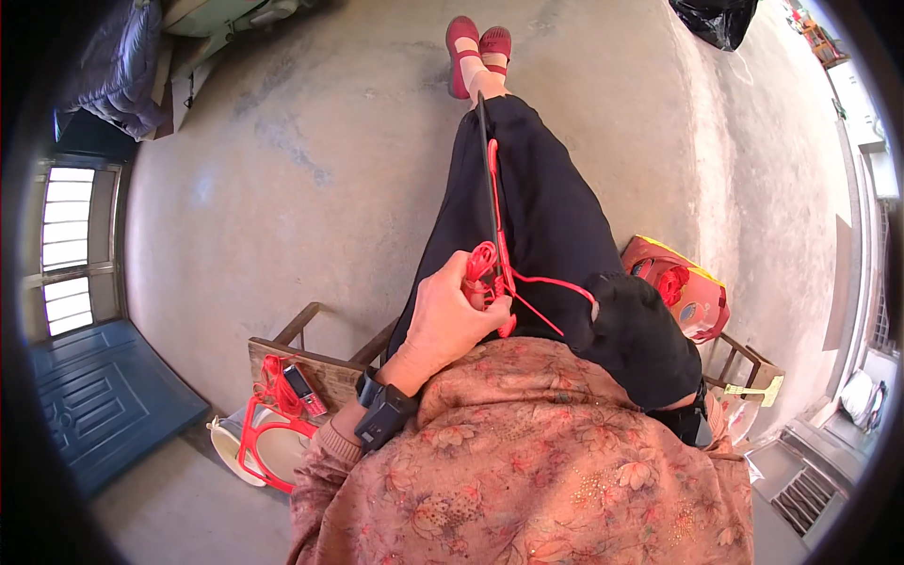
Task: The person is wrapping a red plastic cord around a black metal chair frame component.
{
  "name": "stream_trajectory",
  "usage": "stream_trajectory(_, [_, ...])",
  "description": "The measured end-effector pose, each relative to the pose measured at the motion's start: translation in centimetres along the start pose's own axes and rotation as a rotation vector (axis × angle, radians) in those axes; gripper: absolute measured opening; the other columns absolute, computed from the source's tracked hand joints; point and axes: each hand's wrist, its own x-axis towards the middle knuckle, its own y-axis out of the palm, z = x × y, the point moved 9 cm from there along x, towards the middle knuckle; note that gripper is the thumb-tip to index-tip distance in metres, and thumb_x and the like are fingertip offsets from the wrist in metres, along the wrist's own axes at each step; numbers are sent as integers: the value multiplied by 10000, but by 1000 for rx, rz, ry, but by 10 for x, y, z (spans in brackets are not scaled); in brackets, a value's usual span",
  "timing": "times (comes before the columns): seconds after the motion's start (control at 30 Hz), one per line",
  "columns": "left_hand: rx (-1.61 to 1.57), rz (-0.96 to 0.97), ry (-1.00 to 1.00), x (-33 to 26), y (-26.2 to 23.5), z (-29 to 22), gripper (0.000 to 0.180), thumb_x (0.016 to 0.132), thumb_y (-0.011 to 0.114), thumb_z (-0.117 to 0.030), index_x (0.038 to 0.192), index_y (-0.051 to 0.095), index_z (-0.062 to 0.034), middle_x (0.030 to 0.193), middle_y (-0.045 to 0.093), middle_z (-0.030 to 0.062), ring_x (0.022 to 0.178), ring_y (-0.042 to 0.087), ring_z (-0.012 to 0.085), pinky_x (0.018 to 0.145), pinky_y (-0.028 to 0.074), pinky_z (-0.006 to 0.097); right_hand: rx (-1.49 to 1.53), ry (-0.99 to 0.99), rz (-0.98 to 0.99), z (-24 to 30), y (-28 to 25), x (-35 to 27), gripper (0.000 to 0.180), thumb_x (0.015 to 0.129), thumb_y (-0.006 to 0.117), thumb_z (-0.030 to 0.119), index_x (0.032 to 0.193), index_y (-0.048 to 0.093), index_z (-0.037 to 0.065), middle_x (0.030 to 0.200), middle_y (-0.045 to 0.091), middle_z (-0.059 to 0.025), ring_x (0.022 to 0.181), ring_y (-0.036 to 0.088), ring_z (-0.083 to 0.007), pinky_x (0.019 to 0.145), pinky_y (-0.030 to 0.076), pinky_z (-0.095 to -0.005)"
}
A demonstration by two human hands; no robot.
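My left hand (444,311) is closed in a pinch over my lap, around a coiled bundle of red cord (482,259) and the lower part of a thin dark rod (486,151). The rod points away from me between my legs, with a long red loop lying along it. My right hand (642,330), in a black covering, sits over my right thigh. A red strand runs taut from the bundle to its fingertips, and another short strand crosses toward my lap. The covering hides most of the right fingers.
Left of me, a wooden bench (325,377) bears more red cord and a small dark device (303,388), near a red frame-like piece (252,438). At my right stands a red box (702,292) with red cord in it. A black bag (716,21) lies far right.
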Motion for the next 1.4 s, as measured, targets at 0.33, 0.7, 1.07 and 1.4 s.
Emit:
stream_trajectory(0.33, [-344, -50, -113, 7, -45, 52, 136, 906, 564, -120, 992, 583, -16, 871, 652, 87, 778, 633, 169, 673, 510, 305, 72, 324, -146, -80, 21, 27, 199, 842, 606, 183, 987, 636, 49, 809, 653, -105, 735, 624, -242, 692, 488, -343])
stream_trajectory(0.7, [-209, -37, 82, 14, -28, 21, 273, 842, 609, -64, 1109, 589, -13, 976, 629, 95, 698, 586, 142, 602, 480, 234, 381, 507, -178, -105, 29, 23, 162, 804, 629, 129, 879, 650, -13, 767, 646, -87, 711, 610, -149, 641, 481, -288])
stream_trajectory(1.07, [-1779, 394, -102, -6, -7, -3, 514, 932, 496, -417, 1251, 477, -15, 1154, 522, 116, 983, 514, 205, 659, 486, 277, 1392, 303, 198, -17, 18, -13, 234, 928, 557, 237, 1057, 558, 42, 783, 589, -57, 643, 562, -126, 554, 453, -262])
stream_trajectory(1.4, [-924, 197, -404, -75, -39, 76, 221, 944, 513, -200, 1001, 585, 0, 606, 446, -26, 494, 386, 63, 430, 297, 207, 417, 488, 433, -76, 113, 3, 324, 856, 665, 276, 1028, 616, 6, 804, 640, -113, 750, 591, -152, 703, 475, -311])
